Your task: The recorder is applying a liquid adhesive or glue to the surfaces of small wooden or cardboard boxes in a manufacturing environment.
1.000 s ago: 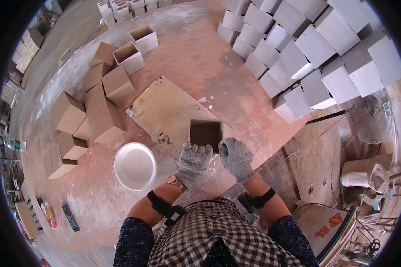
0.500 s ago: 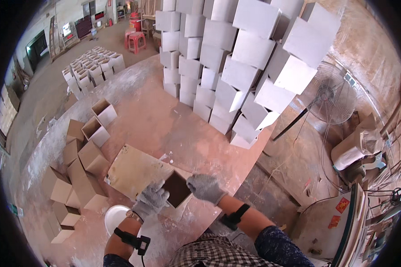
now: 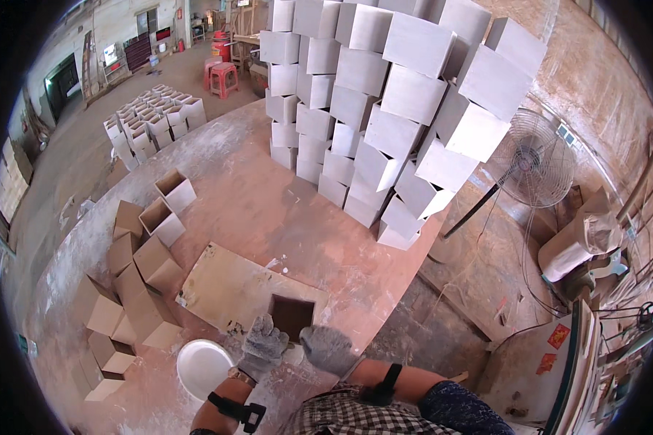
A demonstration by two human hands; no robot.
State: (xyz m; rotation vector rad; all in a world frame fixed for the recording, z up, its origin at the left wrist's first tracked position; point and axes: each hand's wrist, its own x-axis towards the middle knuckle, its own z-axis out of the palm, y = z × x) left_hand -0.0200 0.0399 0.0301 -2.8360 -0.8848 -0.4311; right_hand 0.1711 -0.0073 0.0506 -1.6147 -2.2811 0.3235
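Between my hands is a small cardboard box (image 3: 292, 317), its dark square mouth facing up, at the near right end of a flat tan board (image 3: 232, 279). My left hand (image 3: 263, 342), in a grey glove, grips the box's left side, fingertips near the rim. My right hand (image 3: 328, 349), also gloved, is curled at the near right corner; its fingertips are hidden. A white round bowl (image 3: 205, 368) stands beside my left wrist.
Brown open boxes (image 3: 144, 304) lie grouped at the left of the reddish table (image 3: 247, 196). Tall stacks of white boxes (image 3: 374, 134) rise at the back right. Beyond the table's right edge stands a fan (image 3: 533, 159). More boxes (image 3: 152, 119) and red stools (image 3: 223, 78) are on the floor behind.
The box has turned, so its mouth now sits squarer to me. Both hands have shifted nearer my body, and more of the white bowl shows.
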